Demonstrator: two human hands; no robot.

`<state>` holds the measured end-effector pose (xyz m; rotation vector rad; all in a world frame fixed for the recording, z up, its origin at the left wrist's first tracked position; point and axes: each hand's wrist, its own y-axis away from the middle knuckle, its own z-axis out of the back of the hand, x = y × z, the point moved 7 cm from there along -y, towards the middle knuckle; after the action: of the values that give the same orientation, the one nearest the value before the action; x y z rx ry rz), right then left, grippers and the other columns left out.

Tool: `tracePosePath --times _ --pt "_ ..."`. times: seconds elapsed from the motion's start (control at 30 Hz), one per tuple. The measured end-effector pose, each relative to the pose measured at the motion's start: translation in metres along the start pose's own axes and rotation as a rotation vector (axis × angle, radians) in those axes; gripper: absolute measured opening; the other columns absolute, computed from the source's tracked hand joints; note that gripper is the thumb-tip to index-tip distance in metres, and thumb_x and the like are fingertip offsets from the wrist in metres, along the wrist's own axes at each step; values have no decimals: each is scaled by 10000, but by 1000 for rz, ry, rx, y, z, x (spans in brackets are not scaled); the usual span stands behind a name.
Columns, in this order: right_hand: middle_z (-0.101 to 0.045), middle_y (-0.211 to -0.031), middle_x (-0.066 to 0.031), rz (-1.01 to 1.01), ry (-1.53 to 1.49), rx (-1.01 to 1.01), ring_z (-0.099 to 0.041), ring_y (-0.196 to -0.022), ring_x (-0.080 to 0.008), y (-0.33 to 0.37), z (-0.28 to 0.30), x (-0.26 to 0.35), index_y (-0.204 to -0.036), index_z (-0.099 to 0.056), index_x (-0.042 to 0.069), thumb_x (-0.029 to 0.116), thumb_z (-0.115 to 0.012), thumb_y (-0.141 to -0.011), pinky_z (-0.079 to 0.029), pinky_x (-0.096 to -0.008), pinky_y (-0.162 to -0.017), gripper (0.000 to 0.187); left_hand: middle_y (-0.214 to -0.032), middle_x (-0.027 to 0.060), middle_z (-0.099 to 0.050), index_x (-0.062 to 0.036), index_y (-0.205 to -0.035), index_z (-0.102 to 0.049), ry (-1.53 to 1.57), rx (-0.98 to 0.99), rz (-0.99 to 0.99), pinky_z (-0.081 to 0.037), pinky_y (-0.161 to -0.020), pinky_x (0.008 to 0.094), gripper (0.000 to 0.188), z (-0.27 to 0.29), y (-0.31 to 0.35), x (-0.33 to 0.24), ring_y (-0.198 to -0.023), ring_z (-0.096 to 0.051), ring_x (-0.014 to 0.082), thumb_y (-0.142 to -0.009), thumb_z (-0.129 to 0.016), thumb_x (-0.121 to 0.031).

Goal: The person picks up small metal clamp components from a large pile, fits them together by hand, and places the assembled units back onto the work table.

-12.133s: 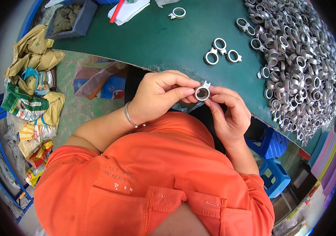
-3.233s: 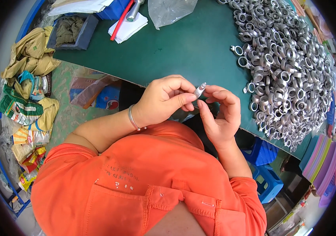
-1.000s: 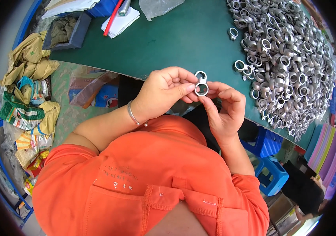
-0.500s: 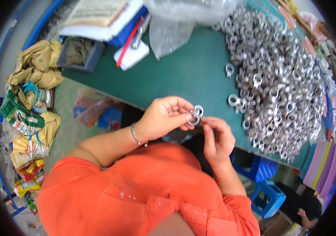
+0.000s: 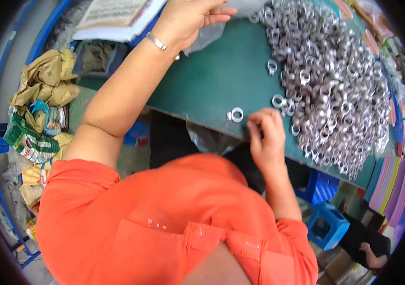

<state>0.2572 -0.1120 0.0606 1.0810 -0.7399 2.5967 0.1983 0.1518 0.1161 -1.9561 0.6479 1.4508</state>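
My left hand (image 5: 190, 21) is stretched far across the table at the top edge of the view, beside a clear plastic bag (image 5: 207, 39). Its visible fingers are extended; part of the hand is cut off by the picture's edge, and nothing shows in it. Close to the table's near edge, my right hand (image 5: 268, 135) hovers with loosely bent fingers, thumb apart, holding nothing visible. Just left of its fingertips a small silver metal ring clamp (image 5: 236, 114) lies on the green tabletop (image 5: 202, 88).
A large pile of metal ring clamps (image 5: 328, 85) covers the table's right side, with a single clamp (image 5: 271, 67) at its left. Papers (image 5: 112, 19) and a grey bin (image 5: 95, 59) stand at the back left. A blue stool (image 5: 326, 225) is at lower right, near another person (image 5: 366, 244).
My left hand has swung up and away from my right hand toward the plastic bag. A ring clamp now lies on the table near where both hands were. My right hand moved slightly up.
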Motion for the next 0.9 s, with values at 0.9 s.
tracePosePath --times 0.9 --pt "-660 -923 -120 71 -609 211 -638 -775 -210 -18 -1 8 -928 -652 12 -20 -703 -795 -517 -292 -679 146 -944 88 -667 31 -1022 -618 21 -52 405 -541 -707 244 144 -62 182 39 -769 -651 125 -901 -632 -47"
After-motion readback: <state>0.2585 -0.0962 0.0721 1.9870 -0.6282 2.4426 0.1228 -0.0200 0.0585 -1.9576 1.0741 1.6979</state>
